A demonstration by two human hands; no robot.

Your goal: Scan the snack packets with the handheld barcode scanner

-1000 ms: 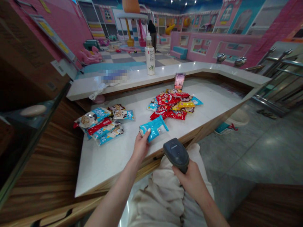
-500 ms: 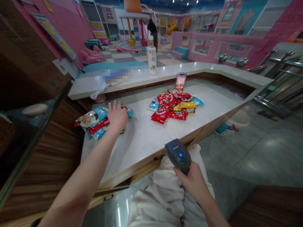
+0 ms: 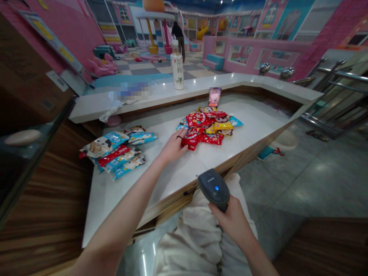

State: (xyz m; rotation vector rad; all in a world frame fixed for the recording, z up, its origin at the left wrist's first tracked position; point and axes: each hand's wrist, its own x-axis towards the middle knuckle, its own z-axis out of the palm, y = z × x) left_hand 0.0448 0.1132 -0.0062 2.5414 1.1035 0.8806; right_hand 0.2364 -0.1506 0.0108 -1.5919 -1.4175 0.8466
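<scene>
My left hand (image 3: 174, 146) reaches across the white counter (image 3: 201, 165), fingers apart, their tips touching a red snack packet (image 3: 192, 138) at the near edge of the right pile of red, yellow and blue snack packets (image 3: 211, 124). It holds nothing. My right hand (image 3: 234, 222) is closed round the handle of a dark grey barcode scanner (image 3: 214, 188) with a blue light lit, held above my lap below the counter's front edge. A second pile of mostly blue snack packets (image 3: 116, 149) lies at the counter's left.
A white bottle (image 3: 177, 65) stands on the raised back ledge (image 3: 184, 90), with a white cable (image 3: 107, 113) to its left. A wooden cabinet (image 3: 43, 184) bounds the left. A person (image 3: 178, 36) stands far back in the pink play area. Metal railings (image 3: 330, 96) are at right.
My left hand laid the blue packet on the left pile, then swung right to the red packets. The scanner's blue light came on. My right hand has barely moved.
</scene>
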